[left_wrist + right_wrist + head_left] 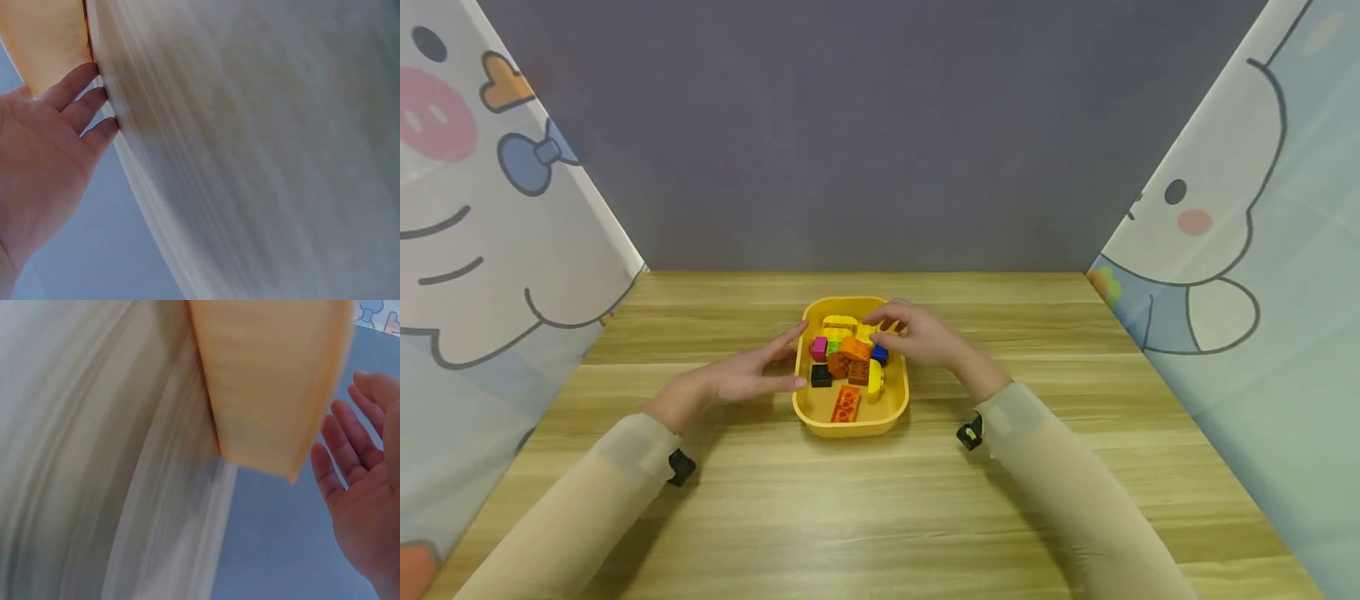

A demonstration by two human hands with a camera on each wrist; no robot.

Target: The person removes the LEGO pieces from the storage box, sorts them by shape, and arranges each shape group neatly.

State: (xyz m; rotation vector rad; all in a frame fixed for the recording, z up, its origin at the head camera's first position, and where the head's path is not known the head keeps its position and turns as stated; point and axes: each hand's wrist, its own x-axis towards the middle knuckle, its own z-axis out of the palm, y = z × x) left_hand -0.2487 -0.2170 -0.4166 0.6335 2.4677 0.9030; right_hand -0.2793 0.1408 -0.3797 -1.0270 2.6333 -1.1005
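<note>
At the yellow tray, hands: left spread, right seemingly loosely bent.

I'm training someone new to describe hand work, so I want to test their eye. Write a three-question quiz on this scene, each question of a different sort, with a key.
1. Multiple choice: where is the left hand?
A) pressed on the grey backdrop
B) at the left rim of the yellow tray
C) beneath the yellow tray
2. True or false: the black brick lies outside the yellow tray.
3. Fill in: of the toy bricks, the one closest to the tray's near end is the ____.

Key:
1. B
2. False; it lies inside, toward the left side.
3. orange studded brick
</note>
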